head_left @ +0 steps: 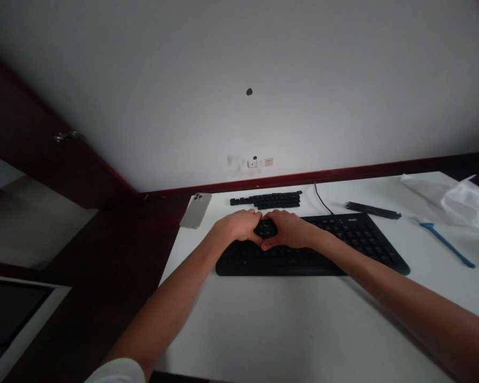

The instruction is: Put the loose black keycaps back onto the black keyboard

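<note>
The fingers of the left hand (241, 225) and right hand (290, 230) curve toward each other at the centre of the frame, over the black keyboard's (361, 234) left part; whether they grip anything, I cannot tell. Loose keycaps (278, 200) lie just above, a pale phone (195, 211) farther left, a blue tool (447, 243) at right, on the white tabletop (271, 319).
</note>
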Available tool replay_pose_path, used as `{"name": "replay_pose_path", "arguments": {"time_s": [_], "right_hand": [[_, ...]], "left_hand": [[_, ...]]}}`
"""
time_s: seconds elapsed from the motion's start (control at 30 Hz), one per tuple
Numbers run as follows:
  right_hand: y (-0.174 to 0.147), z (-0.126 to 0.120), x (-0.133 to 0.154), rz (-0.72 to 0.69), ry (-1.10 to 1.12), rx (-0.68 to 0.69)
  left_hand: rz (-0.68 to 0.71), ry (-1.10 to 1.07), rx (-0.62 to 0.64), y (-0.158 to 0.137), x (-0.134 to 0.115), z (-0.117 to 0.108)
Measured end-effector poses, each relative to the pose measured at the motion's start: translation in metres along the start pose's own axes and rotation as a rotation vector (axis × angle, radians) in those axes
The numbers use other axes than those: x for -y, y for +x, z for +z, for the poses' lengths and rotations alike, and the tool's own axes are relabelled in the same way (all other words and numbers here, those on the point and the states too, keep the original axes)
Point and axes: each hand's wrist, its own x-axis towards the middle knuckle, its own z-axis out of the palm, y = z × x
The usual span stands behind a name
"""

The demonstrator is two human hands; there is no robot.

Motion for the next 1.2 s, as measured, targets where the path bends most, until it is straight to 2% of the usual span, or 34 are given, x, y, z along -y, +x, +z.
{"name": "replay_pose_path", "arguments": {"time_s": [0.23, 0.73, 1.03, 1.2], "right_hand": [[0.0, 0.008, 0.001, 0.003, -0.076, -0.051], [0.0, 0.008, -0.002, -0.014, -0.06, -0.057], [-0.005, -0.001, 0.004, -0.026, -0.026, -0.045], [-0.008, -0.015, -0.002, -0.13, 0.05, 0.014]], "left_hand": [[-0.009, 0.044, -0.031, 0.002, -0.001, 0.007], [0.041, 0.006, -0.044, 0.006, 0.008, 0.009], [0.094, 0.005, -0.085, 0.005, 0.012, 0.011], [0.081, -0.011, -0.076, 0.0, 0.013, 0.001]]}}
